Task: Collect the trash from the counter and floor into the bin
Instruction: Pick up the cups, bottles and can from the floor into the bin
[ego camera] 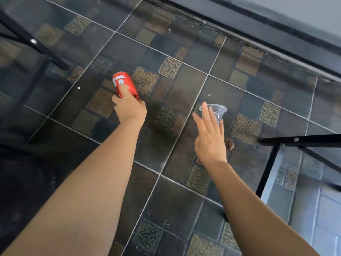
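Trash in view: a red cylindrical can with white label patches (124,84) and a clear ribbed plastic cup (217,111). Can is off the floor, in the left hand (130,108), tilted with its far end pointing up-left; left grip is closed around the can's lower half, thumb lying along the side over the label. Cup lies on its side on the dark tiled floor with gold patterned insets (166,200), rim facing up-left, just past the right hand's fingertips. Right hand (210,137) is held flat and edge-on, fingers straight and together, grip spread, holding nothing; it overlaps the cup in view, but I cannot tell whether it touches. Both forearms are bare and stretched forward and down from the bottom corners. Around: a small brown scrap (230,145) on the floor just right of the right hand, a black metal table frame with a rivet (295,140) at right, another black frame leg (33,41) at upper left, dark baseboard (276,37) along the wall at top right. Nothing lies between the right hand and the cup. Label text on the can is too blurred to read.
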The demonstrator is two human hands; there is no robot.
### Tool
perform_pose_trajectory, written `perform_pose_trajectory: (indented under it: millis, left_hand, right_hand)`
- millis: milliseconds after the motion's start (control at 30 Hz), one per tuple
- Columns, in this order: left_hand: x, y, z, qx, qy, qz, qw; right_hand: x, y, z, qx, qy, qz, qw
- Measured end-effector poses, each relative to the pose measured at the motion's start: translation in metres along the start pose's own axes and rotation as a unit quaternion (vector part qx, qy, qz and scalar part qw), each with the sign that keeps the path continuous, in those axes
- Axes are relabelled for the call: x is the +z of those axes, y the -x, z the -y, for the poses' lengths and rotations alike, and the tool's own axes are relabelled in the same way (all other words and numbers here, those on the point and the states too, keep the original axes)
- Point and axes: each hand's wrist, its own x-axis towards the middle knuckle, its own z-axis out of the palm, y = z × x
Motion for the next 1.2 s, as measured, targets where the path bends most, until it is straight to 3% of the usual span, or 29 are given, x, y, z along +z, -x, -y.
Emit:
perform_pose_trajectory:
  millis: [200,367,500,867,1067,1200]
  left_hand:
    - [-0.012,0.021,0.016,-0.003,0.064,0.024,0.998]
    - [-0.031,0.042,0.022,0.004,0.137,0.018,0.99]
    - [-0.058,0.057,0.024,0.013,0.203,-0.001,0.979]
    - [-0.192,0.094,0.05,0.109,0.305,-0.179,0.929]
    - [-0.272,0.111,0.09,0.115,0.24,-0.309,0.913]
    - [-0.307,0.12,0.139,0.068,0.173,-0.365,0.912]
  right_hand:
    - [-0.005,0.004,0.004,0.012,-0.028,0.023,0.999]
    - [-0.017,0.0,0.025,-0.01,-0.126,-0.042,0.991]
    - [-0.04,-0.007,0.059,-0.018,-0.248,-0.088,0.965]
    - [-0.117,-0.012,0.197,-0.157,-0.393,-0.098,0.901]
    - [-0.13,-0.006,0.285,-0.239,-0.458,-0.082,0.852]
    - [-0.135,0.01,0.339,-0.29,-0.495,-0.055,0.817]
